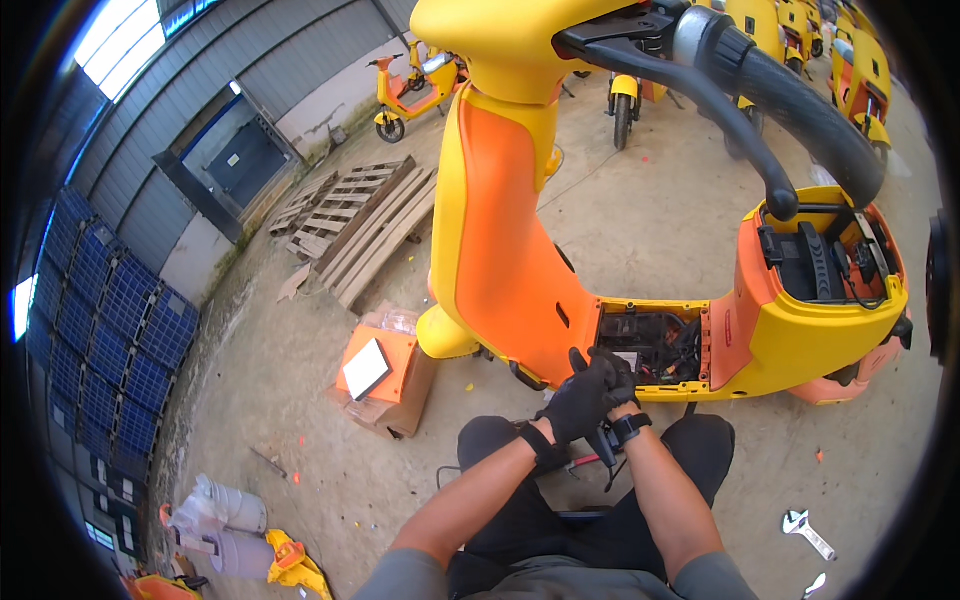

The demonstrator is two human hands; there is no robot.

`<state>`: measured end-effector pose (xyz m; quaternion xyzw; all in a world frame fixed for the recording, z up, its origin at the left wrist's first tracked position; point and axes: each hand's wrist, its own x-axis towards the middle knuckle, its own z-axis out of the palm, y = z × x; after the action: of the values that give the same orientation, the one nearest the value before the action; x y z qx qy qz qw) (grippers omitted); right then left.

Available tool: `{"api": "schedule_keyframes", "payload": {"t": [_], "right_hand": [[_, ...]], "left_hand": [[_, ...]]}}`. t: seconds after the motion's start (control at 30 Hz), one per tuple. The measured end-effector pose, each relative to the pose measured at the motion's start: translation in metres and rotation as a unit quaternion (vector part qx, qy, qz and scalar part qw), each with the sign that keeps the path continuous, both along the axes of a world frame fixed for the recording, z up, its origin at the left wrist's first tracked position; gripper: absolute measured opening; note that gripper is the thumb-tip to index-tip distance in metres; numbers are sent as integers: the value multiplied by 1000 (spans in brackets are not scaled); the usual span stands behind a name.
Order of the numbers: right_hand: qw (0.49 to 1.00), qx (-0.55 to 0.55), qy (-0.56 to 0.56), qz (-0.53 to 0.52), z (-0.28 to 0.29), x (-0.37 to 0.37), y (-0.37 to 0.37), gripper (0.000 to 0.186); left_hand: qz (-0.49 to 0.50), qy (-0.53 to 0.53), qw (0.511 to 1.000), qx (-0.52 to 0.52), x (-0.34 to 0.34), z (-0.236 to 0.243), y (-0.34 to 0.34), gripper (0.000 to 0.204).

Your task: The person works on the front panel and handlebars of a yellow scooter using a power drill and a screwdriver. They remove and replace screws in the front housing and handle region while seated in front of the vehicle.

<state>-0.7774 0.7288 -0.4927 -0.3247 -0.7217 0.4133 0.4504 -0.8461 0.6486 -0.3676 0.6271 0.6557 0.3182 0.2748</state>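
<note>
My left hand point(578, 405), in a black glove, is closed and overlaps my right hand point(618, 385), also gloved and closed, just in front of the yellow and orange scooter point(500, 200). A dark tool-like object point(602, 445) hangs below my hands; what each hand grips is hidden. Behind them the scooter's open floorboard compartment point(650, 340) shows black parts and wires. The open under-seat housing point(820, 270) is at the right. A red-handled tool point(585, 461) lies partly hidden below my hands.
A cardboard box with orange panel point(385, 385) stands left of the scooter, wooden pallets point(370, 200) behind it. An adjustable wrench point(805, 530) lies at lower right. Buckets point(235, 540) are at lower left, blue caged stacks point(120, 330) along the wall, more scooters point(425, 85) at the back.
</note>
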Motion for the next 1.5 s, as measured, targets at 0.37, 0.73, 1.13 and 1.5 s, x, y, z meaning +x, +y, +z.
{"api": "schedule_keyframes", "payload": {"t": [0.37, 0.73, 1.13, 1.5], "right_hand": [[949, -7, -316, -15, 10, -7, -6, 73], [936, 94, -309, -140, -7, 7, -18, 78], [915, 110, -357, -149, 72, 14, 4, 102], [911, 36, -401, -87, 113, 0, 0, 102]], "left_hand": [[-97, 330, 936, -75, -4, 29, -5, 42], [-122, 415, 889, 150, 33, -1, -8, 36], [-87, 340, 923, 156, 42, 54, -34, 25], [-146, 335, 912, 184, 21, 69, -52, 20]]}}
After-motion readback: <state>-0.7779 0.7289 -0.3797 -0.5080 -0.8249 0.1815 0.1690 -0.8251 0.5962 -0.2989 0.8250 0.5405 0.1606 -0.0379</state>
